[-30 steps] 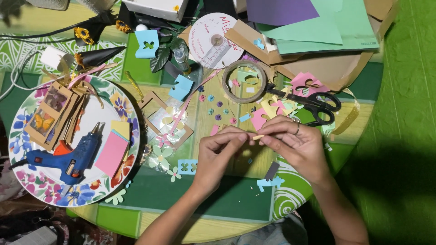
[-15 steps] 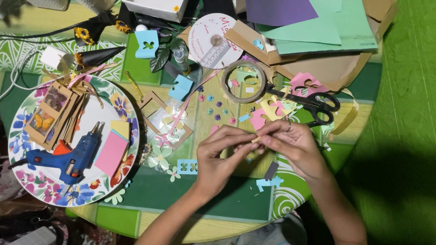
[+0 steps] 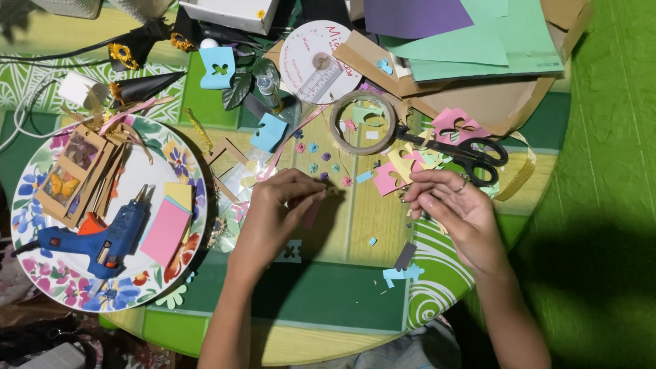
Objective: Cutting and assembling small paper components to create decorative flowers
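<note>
My left hand (image 3: 277, 213) rests on the round green and yellow table (image 3: 321, 301), fingers closed, pinching a small dark pink paper strip (image 3: 313, 214). My right hand (image 3: 451, 208), with a ring on one finger, hovers a short way to the right, fingertips drawn together; I cannot make out anything between them. Tiny punched paper flowers (image 3: 313, 147) lie just beyond my left hand. Pink and yellow paper cutouts (image 3: 393, 176) sit just beyond my right hand.
Black scissors (image 3: 468, 154) and a tape roll (image 3: 362, 123) lie beyond my hands. A flowered plate (image 3: 41, 273) at left holds a blue glue gun (image 3: 102, 236), pink notes (image 3: 164, 232) and cardboard frames (image 3: 75, 174). A disc (image 3: 318, 61), coloured sheets (image 3: 492, 41) and cardboard (image 3: 492, 102) fill the back.
My hands were pinched together over a small paper piece; now they have drawn apart, the left keeping the pink strip and the right shifting to the right.
</note>
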